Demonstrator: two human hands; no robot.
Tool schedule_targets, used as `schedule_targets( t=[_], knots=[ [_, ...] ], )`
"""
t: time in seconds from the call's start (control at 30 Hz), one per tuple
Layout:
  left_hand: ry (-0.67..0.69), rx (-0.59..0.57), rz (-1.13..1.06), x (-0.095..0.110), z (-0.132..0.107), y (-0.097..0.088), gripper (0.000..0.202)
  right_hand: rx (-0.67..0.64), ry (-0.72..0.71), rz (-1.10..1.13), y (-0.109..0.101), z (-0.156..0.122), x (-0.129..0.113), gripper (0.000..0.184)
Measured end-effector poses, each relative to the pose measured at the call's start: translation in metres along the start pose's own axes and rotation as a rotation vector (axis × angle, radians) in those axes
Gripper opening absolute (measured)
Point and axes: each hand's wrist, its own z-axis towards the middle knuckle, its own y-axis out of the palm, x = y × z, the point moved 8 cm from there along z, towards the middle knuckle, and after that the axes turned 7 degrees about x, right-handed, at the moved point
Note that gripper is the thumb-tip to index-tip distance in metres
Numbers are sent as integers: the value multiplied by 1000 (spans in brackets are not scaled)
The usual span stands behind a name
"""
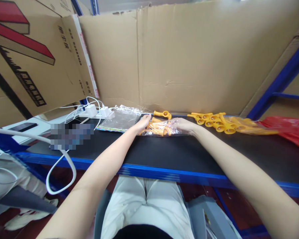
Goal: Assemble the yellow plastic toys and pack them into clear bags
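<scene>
Between my two hands lies a clear plastic bag (157,130) with several yellow horn-shaped plastic pieces inside, low over the black shelf top. My left hand (144,123) grips its left end, thumb on top. At the right end, my right hand (183,125) is closed on the plastic, its fingers partly hidden by the glare of the film. Just behind the bag rests a loose yellow horn-shaped piece (162,114). More yellow horn-shaped pieces (215,122) are heaped to the right of my right hand, some of them under clear film.
Flat clear bags (122,120) lie left of my left hand, near a white power strip (99,114) with cables. A red plastic bag (286,127) sits far right. Cardboard (189,59) walls the back; a blue rail (164,173) edges the front. Another person's shoe (27,219) shows lower left.
</scene>
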Motion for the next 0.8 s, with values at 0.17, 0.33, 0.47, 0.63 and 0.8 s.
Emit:
schedule_targets(
  t=[0.17, 0.33, 0.47, 0.63, 0.8],
  knots=[
    [-207, 2, -316, -3, -6, -1, 35, -16, -10, 184, 2, 1, -4, 16],
    [-194, 19, -380, -2, -1, -4, 25, -30, -11, 176, 5, 1, -1, 19],
    [-118, 134, -195, -5, 3, -16, 32, -2, -40, -19, 10, -4, -4, 22],
    [29, 79, 146, 2, 1, -16, 38, 58, -28, -198, 6, -5, -6, 23],
    [74, 84, 278, 4, 1, -18, 37, 69, 41, 93, -11, 1, -3, 5]
  ],
)
